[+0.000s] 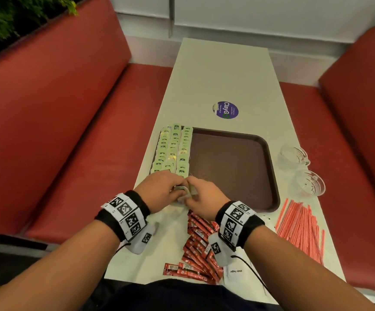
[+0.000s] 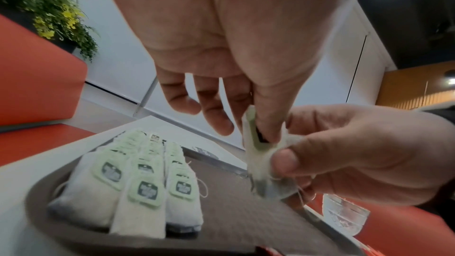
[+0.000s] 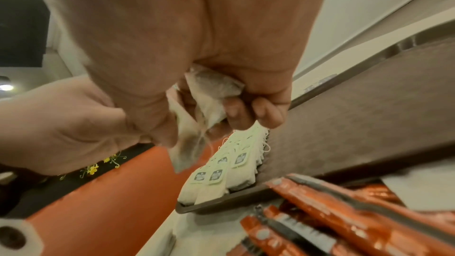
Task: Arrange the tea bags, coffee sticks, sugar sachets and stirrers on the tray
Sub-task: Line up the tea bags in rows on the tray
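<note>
Tray [image 1: 269, 173]: brown plastic, matt, finely textured. Tea bags [image 1: 173, 151]: thin porous paper with pale green paper tags and thread strings. Coffee sticks [image 1: 201, 250]: glossy red foil-like film. Stirrers [image 1: 303, 227]: red-and-white striped, material not determinable. Glass cups [image 1: 303, 169]: clear, cut-patterned. Table [image 1: 222, 81]: smooth off-white laminate. Benches [image 1: 54, 104]: red, smooth upholstery.
</note>
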